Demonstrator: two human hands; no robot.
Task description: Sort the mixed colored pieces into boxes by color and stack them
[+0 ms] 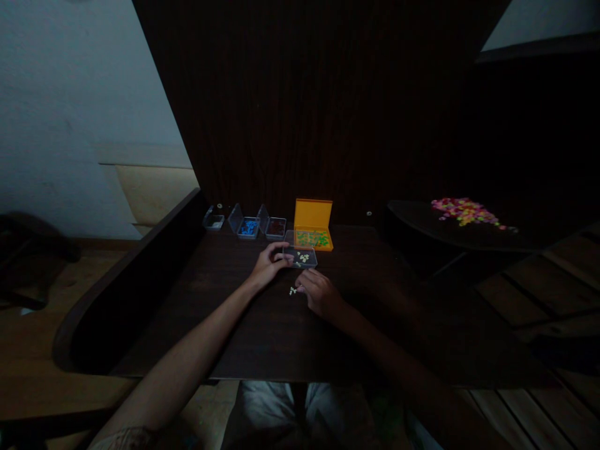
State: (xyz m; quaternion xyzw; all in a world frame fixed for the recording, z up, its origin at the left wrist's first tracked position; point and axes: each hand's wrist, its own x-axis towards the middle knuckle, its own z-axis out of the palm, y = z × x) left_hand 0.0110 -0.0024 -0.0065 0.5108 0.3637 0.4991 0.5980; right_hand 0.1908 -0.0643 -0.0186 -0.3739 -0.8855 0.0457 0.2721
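Note:
My left hand grips the left end of a small clear plastic box, its thumb and fingers around the wall. Several pale yellow pieces lie inside that box. Just in front of it, on the dark wooden desk, sits a little cluster of loose pale yellow pieces. Curled fingers of my right hand reach the right side of this cluster, fingertips close together. Whatever they pinch is too small and dark to make out.
Behind the clear box stands an open orange case with green and yellow pieces. To its left are open clear boxes with dark red pieces, blue pieces and whitish contents. A colourful pile lies on a right-hand surface. A raised side panel borders the desk's left.

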